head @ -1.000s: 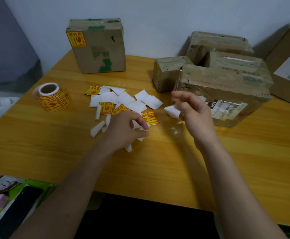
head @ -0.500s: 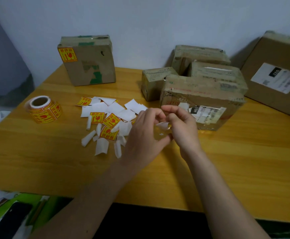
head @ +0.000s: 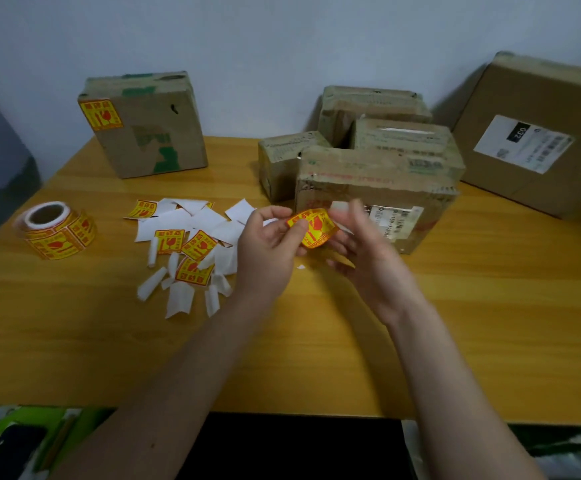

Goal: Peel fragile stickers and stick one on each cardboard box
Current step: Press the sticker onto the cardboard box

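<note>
head view: left hand [head: 265, 244] fingers pinch fragile sticker [head: 313, 227] by its edge, prob. to keep glue side free. right hand [head: 368, 251] fingers spread, loose beside it, just before nearest cardboard box [head: 379, 174] w/ no sticker showing.

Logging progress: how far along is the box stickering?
Done: the lone box at back left carries a fragile sticker. In hand: the left hand pinches a peeled sticker beside the right hand, in front of the box cluster. Left: no yellow sticker shows on the cluster's visible faces or on the big box at right.
</note>
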